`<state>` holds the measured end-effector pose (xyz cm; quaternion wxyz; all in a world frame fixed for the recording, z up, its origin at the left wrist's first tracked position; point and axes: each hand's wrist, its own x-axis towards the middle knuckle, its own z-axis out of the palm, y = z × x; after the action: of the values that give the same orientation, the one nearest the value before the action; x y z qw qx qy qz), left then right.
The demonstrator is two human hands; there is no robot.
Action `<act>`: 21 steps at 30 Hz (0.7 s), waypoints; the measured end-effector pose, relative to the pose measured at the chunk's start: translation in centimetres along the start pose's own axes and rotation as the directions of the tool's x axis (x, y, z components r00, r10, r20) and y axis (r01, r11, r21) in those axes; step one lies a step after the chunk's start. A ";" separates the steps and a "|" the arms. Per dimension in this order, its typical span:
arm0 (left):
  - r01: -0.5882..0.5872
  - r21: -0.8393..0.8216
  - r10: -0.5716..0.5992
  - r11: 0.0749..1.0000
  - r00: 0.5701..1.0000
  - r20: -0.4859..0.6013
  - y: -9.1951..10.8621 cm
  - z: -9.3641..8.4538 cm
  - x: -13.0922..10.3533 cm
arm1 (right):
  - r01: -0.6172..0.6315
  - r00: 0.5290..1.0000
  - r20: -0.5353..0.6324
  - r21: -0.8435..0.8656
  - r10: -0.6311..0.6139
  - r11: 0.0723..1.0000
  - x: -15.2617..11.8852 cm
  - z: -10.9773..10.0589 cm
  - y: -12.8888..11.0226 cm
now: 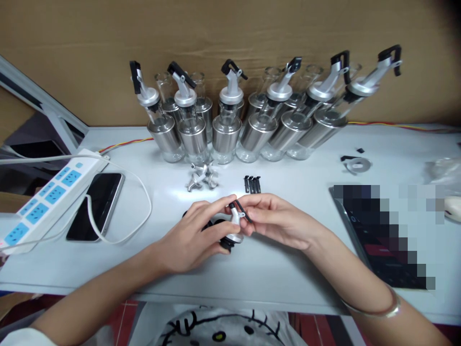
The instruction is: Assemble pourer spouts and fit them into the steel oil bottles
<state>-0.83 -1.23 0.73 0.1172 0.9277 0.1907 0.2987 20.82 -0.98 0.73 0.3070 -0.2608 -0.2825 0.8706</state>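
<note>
Between my hands, just above the table, is a silver pourer spout with a black stopper base and a black flip lever. My left hand wraps round the spout's body, its index finger up at the black tip. With thumb and fingers, my right hand pinches the lever from the other side. Several loose black levers lie in a row just beyond my hands. To their left sits a small heap of bare silver spouts. Other black parts under my left hand are partly hidden.
Steel-and-glass bottles topped with pourers stand along the back, with more bottles behind. A power strip, a phone and white cables lie left. On the right are a tablet-like dark device, a clear ring and a plastic bag.
</note>
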 end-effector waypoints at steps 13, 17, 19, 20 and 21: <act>0.010 -0.108 -0.012 0.994 1.000 -0.016 0.2 -0.4 0.0 | -0.024 0.998 0.060 -0.015 0.025 1.000 0.1 0.3 0.4; 0.029 -0.076 -0.029 0.997 1.000 0.000 0.0 -0.3 0.0 | 0.007 0.999 0.050 -0.005 -0.007 1.000 0.2 0.4 0.4; 0.025 -0.049 -0.025 0.998 1.000 -0.003 -0.2 -0.2 0.0 | 0.023 0.999 0.039 -0.001 -0.023 1.000 0.1 0.4 0.4; 0.021 -0.034 -0.021 0.999 1.000 -0.007 -0.2 -0.1 0.0 | 0.028 0.999 0.034 -0.002 -0.028 1.000 0.1 0.4 0.3; 0.015 -0.021 -0.015 1.000 1.000 -0.010 -0.3 -0.1 0.0 | 0.030 0.999 0.031 -0.006 -0.029 1.000 0.1 0.4 0.2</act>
<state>-1.00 -0.98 0.69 0.1281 0.9235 0.1951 0.3046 20.47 -1.22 0.81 0.3146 -0.2441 -0.2936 0.8690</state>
